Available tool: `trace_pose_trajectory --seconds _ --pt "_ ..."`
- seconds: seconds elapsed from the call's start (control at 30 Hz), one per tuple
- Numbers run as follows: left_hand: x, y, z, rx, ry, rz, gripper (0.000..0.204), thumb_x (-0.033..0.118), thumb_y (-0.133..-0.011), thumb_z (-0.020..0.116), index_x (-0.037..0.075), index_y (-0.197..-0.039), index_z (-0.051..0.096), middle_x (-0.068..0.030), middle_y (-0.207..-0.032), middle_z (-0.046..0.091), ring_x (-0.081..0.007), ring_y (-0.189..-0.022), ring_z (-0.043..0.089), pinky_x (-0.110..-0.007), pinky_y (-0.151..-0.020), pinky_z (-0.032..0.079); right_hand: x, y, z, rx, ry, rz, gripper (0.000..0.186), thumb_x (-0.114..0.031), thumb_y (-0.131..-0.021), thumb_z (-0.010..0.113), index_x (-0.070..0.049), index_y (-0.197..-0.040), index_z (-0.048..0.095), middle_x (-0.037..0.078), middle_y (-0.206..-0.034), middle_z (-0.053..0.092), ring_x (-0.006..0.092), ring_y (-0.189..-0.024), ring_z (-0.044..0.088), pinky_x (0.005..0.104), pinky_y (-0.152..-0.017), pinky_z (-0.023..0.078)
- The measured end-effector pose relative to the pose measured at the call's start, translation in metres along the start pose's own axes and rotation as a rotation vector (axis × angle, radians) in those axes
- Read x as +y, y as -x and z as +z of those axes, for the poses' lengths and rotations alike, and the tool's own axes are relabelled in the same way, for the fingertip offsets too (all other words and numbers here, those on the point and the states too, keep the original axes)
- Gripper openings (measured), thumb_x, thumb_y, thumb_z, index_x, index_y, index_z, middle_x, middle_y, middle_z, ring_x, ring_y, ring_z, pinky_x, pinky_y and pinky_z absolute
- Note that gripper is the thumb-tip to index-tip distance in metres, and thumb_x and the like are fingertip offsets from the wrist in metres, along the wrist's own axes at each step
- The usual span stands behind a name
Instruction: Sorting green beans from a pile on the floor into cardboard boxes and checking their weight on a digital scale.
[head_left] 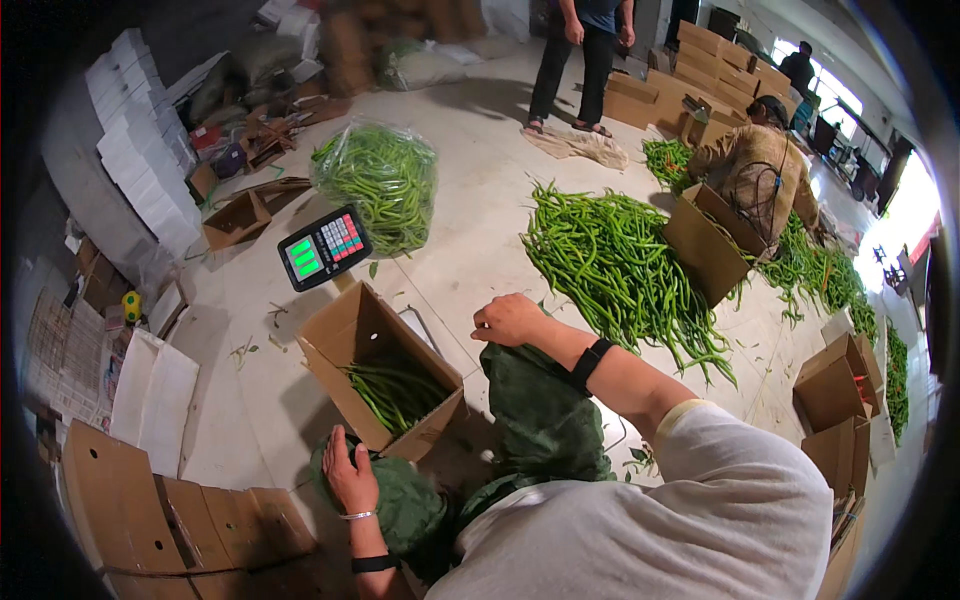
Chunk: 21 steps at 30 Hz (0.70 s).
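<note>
An open cardboard box (330,350) stands in front of me, partly filled with long green chili peppers (395,395). My left hand (350,478) rests on my left knee beside the box's near side, its fingers stretched out and holding nothing. To the right of the box, my right hand (508,320) is over my right knee, loosely bent and with nothing visible in it. A digital scale display (326,248) with lit green digits rises behind the box. Part of the scale's metal platform (418,328) shows at the box's right side.
A large heap of green chili peppers (610,265) covers the floor at right. A clear bag of peppers (380,185) stands beyond the scale. One person (755,170) sits by another box (710,245); someone else (580,60) stands behind. Cardboard boxes (190,510) line the near left.
</note>
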<state>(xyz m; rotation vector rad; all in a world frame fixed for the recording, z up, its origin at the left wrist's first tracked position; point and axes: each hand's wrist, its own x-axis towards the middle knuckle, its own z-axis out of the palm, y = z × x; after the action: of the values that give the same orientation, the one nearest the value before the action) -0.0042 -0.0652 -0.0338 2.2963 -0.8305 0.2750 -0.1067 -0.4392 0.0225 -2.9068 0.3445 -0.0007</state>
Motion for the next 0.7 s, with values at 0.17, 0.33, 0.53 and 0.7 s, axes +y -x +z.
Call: trace_pose_trajectory --seconds 0.17,0.33,0.53,0.7 --pt "0.001 0.001 -0.001 -0.007 0.027 -0.033 0.045 0.018 -0.085 0.055 0.000 -0.125 0.049 -0.0195 -0.127 0.052 -0.0365 -0.117 0.048 -0.043 -0.102 0.033 -0.004 0.004 -0.004 -0.022 0.021 0.019 0.033 -0.042 -0.082 0.054 -0.011 -0.085 0.067 0.013 -0.081 0.066 0.0339 -0.080 0.063 0.0448 -0.072 0.050" --pt "0.001 0.003 -0.001 0.021 0.054 -0.019 0.044 0.017 -0.084 0.055 0.000 -0.124 0.049 -0.0196 -0.127 0.052 -0.0366 -0.117 0.048 -0.044 -0.102 0.033 -0.008 0.006 -0.007 -0.026 0.007 0.047 0.034 -0.041 -0.082 0.053 -0.011 -0.085 0.067 0.013 -0.084 0.066 0.0341 -0.083 0.063 0.0451 -0.074 0.050" --pt "-0.001 0.005 -0.004 -0.003 0.052 -0.015 0.043 0.018 -0.086 0.054 0.001 -0.126 0.049 -0.0188 -0.128 0.051 -0.0362 -0.118 0.046 -0.044 -0.103 0.032 -0.003 0.004 0.000 -0.022 0.037 0.061 0.032 -0.044 -0.083 0.056 -0.014 -0.089 0.066 0.012 -0.080 0.066 0.0324 -0.079 0.063 0.0441 -0.072 0.049" --pt "-0.003 0.005 -0.002 -0.015 0.023 -0.004 0.043 0.021 -0.087 0.052 0.001 -0.124 0.050 -0.0188 -0.127 0.052 -0.0356 -0.117 0.047 -0.044 -0.103 0.032 -0.004 0.005 -0.002 0.000 0.061 0.096 0.033 -0.038 -0.082 0.053 -0.009 -0.083 0.068 0.013 -0.084 0.066 0.0321 -0.085 0.063 0.0433 -0.074 0.050"
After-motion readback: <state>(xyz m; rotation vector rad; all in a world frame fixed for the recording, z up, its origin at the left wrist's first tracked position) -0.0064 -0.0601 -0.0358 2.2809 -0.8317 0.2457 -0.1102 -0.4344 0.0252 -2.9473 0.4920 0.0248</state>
